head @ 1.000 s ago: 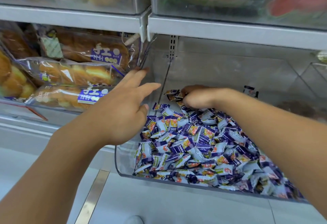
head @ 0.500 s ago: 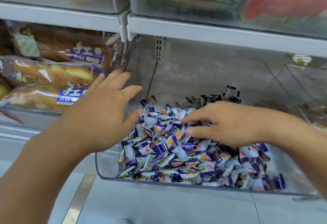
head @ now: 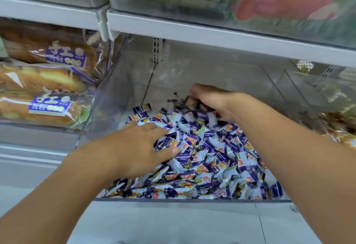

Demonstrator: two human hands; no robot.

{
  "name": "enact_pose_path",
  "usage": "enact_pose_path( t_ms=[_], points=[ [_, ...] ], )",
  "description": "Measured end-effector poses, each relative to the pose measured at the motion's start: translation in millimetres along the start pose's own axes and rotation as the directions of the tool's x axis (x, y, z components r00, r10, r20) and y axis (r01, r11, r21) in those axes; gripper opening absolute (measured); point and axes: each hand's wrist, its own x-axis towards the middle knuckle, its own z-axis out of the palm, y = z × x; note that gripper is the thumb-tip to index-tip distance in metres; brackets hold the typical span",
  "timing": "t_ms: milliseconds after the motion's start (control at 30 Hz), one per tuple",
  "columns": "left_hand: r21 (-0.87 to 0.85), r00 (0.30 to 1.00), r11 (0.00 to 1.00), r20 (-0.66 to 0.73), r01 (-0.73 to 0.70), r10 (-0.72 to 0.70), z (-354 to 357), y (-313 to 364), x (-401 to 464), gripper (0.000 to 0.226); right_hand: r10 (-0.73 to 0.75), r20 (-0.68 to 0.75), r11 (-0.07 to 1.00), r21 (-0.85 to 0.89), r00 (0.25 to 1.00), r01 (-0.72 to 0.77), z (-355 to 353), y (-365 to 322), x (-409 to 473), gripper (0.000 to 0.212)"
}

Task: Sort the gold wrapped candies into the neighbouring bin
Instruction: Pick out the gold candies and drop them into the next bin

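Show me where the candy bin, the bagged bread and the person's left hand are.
Candy bin (head: 192, 200), head view, clear front rim.
Bagged bread (head: 50, 107), head view, blue label.
Left hand (head: 138, 145), head view, back of hand.

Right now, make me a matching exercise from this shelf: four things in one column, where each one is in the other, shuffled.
Things:
1. left hand
2. right hand
3. bread bags
4. gold candies

Places:
A. bin to the right of the purple candies
B. near side of the pile, fingers spread flat
C. left of the clear bin
D. back of the pile, curled over candies

Pairs: 1-B, 2-D, 3-C, 4-A
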Motion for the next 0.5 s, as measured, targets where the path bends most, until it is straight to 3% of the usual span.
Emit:
enact_pose_path(
  t_ms=[67, 133, 233, 267, 333, 400, 500],
  points=[
    [0.009, 1.0, 1.0, -0.007, -0.021, 0.021, 1, -1, -1, 0.096, -0.058, 0.245, 0.987, 0.162, 0.968, 0.018, 9, -6, 4, 0.053],
    [0.037, 0.997, 0.998, -0.054, -0.055, 0.057, 4, -4, -3, 0.093, -0.158, 0.298, 0.985, 0.11, 0.941, 0.131, 13, -12, -4, 0.052],
    [0.039, 0.983, 0.994, -0.149, -0.104, 0.109, 7, -13, -9, 0.09, -0.394, 0.128, 0.873, -0.258, 0.91, 0.414, 12, 0, -41, 0.048],
    [0.027, 0.979, 0.992, -0.165, -0.12, 0.123, 9, -15, -10, 0.084, -0.432, 0.198, 0.784, -0.399, 0.88, 0.475, 15, 9, -59, 0.049],
    [0.03, 0.972, 0.988, -0.177, -0.151, 0.153, 10, -15, -12, 0.068, -0.318, 0.349, 0.638, -0.609, 0.881, 0.471, 30, 36, -95, 0.052],
    [0.047, 0.971, 0.986, -0.175, -0.159, 0.165, 11, -12, -10, 0.06, -0.289, 0.333, 0.559, -0.702, 0.897, 0.441, 42, 56, -114, 0.055],
    [0.038, 0.97, 0.987, -0.185, -0.156, 0.16, 9, -13, -10, 0.068, -0.276, 0.307, 0.478, -0.778, 0.911, 0.407, 36, 54, -102, 0.053]
  ],
)
